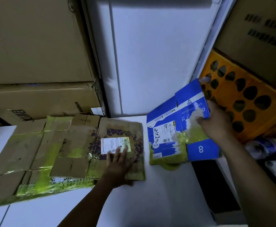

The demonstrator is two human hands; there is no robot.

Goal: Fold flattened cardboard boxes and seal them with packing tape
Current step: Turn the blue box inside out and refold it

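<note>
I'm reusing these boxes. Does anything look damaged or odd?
Yes. The blue box in the right hand has white patches where its print is torn away, and old yellow-green tape clings to it. The brown box under the left hand also carries old tape and a label.

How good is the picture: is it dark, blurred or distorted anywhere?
Head view: dim, bluish light; the flattened brown box blurs toward its left end; its green tape catches glare; the white panel shows bowed edges from the wide-angle lens.
</note>
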